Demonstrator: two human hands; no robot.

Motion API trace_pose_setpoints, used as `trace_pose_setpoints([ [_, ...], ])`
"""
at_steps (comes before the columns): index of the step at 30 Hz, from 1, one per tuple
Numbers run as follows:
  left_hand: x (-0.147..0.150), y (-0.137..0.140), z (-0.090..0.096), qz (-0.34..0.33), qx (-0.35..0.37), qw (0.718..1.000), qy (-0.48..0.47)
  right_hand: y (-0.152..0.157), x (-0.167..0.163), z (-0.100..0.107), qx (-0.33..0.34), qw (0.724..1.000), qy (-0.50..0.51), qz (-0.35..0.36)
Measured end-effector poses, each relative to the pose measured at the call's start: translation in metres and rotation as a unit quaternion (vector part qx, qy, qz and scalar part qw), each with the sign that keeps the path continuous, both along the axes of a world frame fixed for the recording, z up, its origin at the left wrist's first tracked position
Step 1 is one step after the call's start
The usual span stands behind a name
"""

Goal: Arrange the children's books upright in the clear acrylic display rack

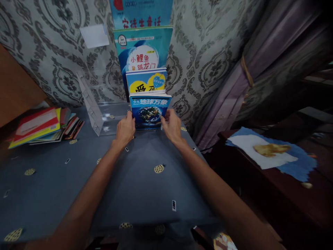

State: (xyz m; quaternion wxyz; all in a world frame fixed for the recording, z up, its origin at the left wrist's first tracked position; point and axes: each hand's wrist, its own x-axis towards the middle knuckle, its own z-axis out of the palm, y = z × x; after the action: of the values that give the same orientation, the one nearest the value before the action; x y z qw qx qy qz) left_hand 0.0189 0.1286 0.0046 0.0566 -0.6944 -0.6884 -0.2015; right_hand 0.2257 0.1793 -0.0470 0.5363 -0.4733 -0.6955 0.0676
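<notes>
A blue book with the Earth on its cover (148,116) stands upright at the front of a tiered row. My left hand (126,128) is closed on its left edge, the fingers curled. At the right edge, my right hand (171,125) grips the same book with the thumb on the cover. Behind it rise a blue-and-yellow book (145,83), a teal book with a white circle (161,41) and a blue book (143,12), each higher than the one in front. The clear acrylic rack (91,107) shows its stepped side panel left of my hands.
A pile of books (39,125) lies on the left of the blue patterned tablecloth (140,194). Patterned wallpaper (208,45) stands behind, with a tied purple curtain (221,114) to the right. On a dark low surface, a yellowish-brown item (270,150) rests on white and blue sheets.
</notes>
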Motion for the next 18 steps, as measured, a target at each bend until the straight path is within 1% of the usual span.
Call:
trace_pose_setpoints([
  [3,0.0026,-0.001,0.0002,0.024,-0.026,0.999,0.022,0.0004,0.0,-0.0014,0.003,1.0,-0.003,0.002],
  [7,0.0052,-0.0014,-0.0008,0.047,-0.047,0.998,0.02,0.0015,-0.0003,-0.0037,-0.01,1.0,0.005,0.012],
  [9,0.0059,-0.0015,-0.0011,0.048,-0.047,0.998,0.015,0.0018,-0.0007,-0.0042,-0.008,1.0,0.012,0.012],
  [13,0.0065,-0.0009,-0.0023,0.039,-0.049,0.998,0.006,0.0016,-0.0018,-0.0032,0.018,1.0,0.0,0.013],
  [18,0.0068,0.0012,-0.0057,0.039,-0.052,0.998,0.012,0.0012,-0.0039,-0.002,0.007,1.0,-0.002,0.016],
])
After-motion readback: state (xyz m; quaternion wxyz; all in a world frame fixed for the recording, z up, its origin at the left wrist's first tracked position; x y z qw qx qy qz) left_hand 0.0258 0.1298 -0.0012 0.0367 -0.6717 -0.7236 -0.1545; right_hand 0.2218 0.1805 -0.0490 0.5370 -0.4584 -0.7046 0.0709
